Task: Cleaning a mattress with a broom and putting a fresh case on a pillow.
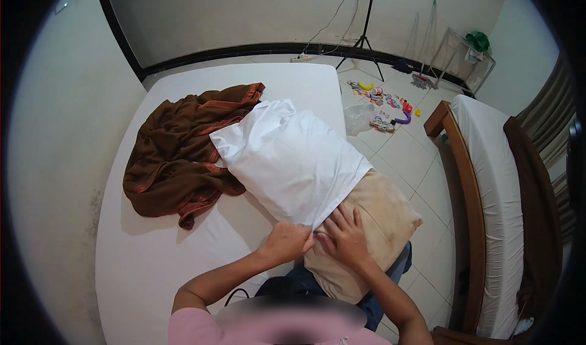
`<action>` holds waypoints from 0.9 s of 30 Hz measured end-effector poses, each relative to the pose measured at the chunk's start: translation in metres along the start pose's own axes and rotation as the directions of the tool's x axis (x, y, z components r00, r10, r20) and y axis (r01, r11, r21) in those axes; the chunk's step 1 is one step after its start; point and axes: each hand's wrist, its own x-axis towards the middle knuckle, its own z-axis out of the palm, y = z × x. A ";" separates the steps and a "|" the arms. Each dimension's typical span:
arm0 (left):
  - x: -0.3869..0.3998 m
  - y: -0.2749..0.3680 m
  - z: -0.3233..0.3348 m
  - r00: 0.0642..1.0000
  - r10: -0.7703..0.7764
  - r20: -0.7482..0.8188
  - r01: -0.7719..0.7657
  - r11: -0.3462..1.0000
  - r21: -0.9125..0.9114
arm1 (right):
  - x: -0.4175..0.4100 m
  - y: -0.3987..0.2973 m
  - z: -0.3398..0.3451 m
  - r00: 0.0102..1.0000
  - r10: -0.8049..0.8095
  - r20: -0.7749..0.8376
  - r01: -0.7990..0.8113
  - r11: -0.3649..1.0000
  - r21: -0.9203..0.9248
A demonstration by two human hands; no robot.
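Note:
A white pillowcase (297,162) covers the far part of a stained beige pillow (380,217), whose near part lies bare over my lap at the bed's edge. My left hand (287,241) is closed on the hem of the pillowcase. Right beside it, my right hand (344,235) rests with spread fingers on the bare pillow, its fingertips at the hem. A crumpled brown blanket (169,148) with rust-coloured trim lies left of the pillowcase and touches it.
The bed (206,253) has a white sheet. On the tiled floor lie toys (384,102) and a clear plastic bag (359,117), near a black tripod (363,38). At the right stands another bed with a wooden frame (471,217); behind it is a metal rack (464,61).

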 end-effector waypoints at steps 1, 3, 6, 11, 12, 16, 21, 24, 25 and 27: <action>-0.001 0.002 -0.002 1.000 0.005 0.021 -0.004 0.999 -0.041 | -0.001 0.004 -0.006 0.999 0.000 -0.054 0.004 0.998 0.056; 0.001 0.008 -0.002 0.993 0.107 0.050 -0.101 0.990 -0.101 | 0.002 0.021 -0.016 0.994 0.003 -0.111 0.009 0.994 0.110; 0.013 0.018 0.003 0.983 0.176 0.052 -0.166 0.974 -0.155 | 0.016 0.064 -0.021 0.922 0.307 -0.238 -0.266 0.945 0.188; 0.041 0.022 0.005 0.999 0.023 -0.041 -0.022 0.999 0.026 | 0.036 0.132 -0.008 0.873 0.428 -0.235 -0.376 0.896 0.236; 0.045 0.022 0.007 0.995 -0.029 -0.092 0.033 0.998 0.045 | 0.041 0.140 -0.007 0.865 0.461 -0.199 -0.409 0.877 0.252; 0.074 0.022 0.008 0.966 -0.050 -0.254 0.059 0.998 0.028 | 0.043 0.165 0.006 0.834 0.531 -0.150 -0.493 0.840 0.228; 0.125 0.020 0.026 0.980 -0.049 -0.191 0.028 0.993 -0.112 | 0.030 0.165 0.026 0.777 0.629 0.000 -0.594 0.733 0.333; 0.148 0.025 0.039 0.985 -0.097 -0.141 0.097 0.995 -0.012 | 0.019 0.170 0.023 0.765 0.644 -0.025 -0.574 0.698 0.427; 0.152 0.025 0.047 0.985 -0.095 -0.143 0.094 0.996 -0.014 | 0.017 0.175 0.028 0.764 0.644 -0.028 -0.574 0.700 0.425; 0.159 0.022 0.060 0.994 -0.044 -0.100 0.052 0.995 0.080 | 0.013 0.181 0.037 0.756 0.654 -0.038 -0.559 0.675 0.482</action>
